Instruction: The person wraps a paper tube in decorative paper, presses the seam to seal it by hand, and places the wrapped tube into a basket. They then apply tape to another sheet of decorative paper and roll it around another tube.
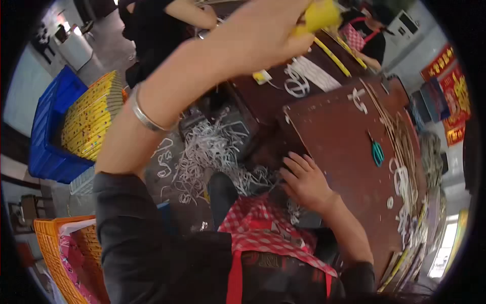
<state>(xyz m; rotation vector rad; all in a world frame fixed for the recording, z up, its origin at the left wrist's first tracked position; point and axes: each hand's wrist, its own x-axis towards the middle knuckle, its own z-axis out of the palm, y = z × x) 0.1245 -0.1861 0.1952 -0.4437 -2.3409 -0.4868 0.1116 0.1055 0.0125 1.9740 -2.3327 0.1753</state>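
The left hand (278, 38) holds a yellow piece (322, 16), high before the brown table (349, 131); blur hides its long axis. The right hand (307, 183), empty, fingers slightly apart, is at the table's edge. White strips (210, 152) lie on the floor (172, 195).

Over the near bench (341, 162), a hand could pass between the right hand (306, 185) and the 1 pair of scissors (376, 152). Long strips (392, 126) obstruct the side beyond the scissors. The left forearm (177, 76) bars the space between the blue crate (53, 126) and the far bench (253, 99).
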